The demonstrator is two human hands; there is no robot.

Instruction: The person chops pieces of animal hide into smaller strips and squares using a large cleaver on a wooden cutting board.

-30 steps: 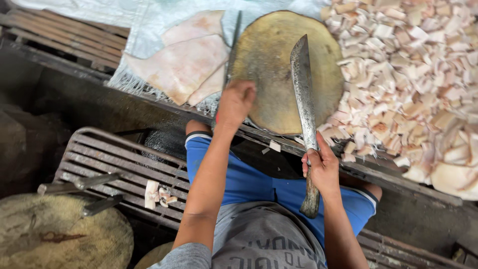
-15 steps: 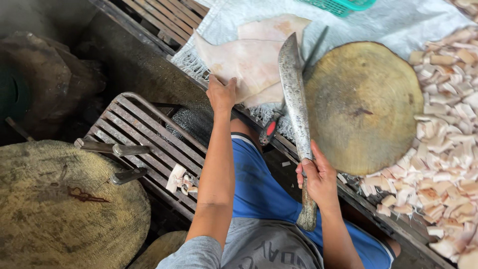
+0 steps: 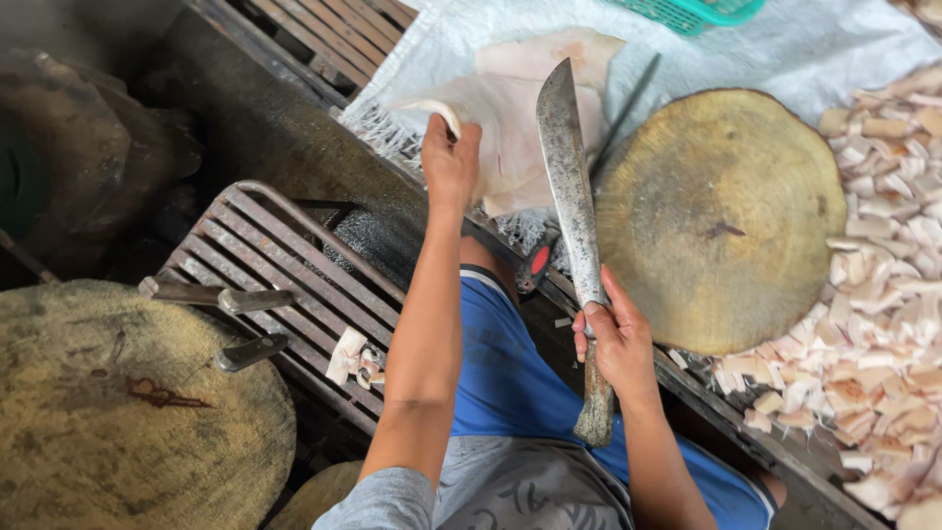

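Observation:
My left hand (image 3: pixel 449 157) grips the edge of a large pale slab of fish meat (image 3: pixel 525 118) lying on a white woven sheet (image 3: pixel 785 59), lifting its near corner. My right hand (image 3: pixel 613 339) is closed round the wooden handle of a long worn cleaver (image 3: pixel 567 177), whose blade points away from me, over the slab. A round wooden chopping block (image 3: pixel 721 216) sits just right of the blade. Beyond it a heap of small pale cut pieces (image 3: pixel 883 294) covers the right side.
A second round block (image 3: pixel 118 422) lies at the lower left, with two knives (image 3: pixel 231 324) resting by it on a slatted metal rack (image 3: pixel 285 265). A few pale scraps (image 3: pixel 351 358) lie on the rack. A green basket (image 3: pixel 702 12) stands at the top edge.
My left hand has reached further onto the pale slab and closed on its edge. The view has swung left, so the chopping block now sits further right. The cleaver stays upright in my right hand.

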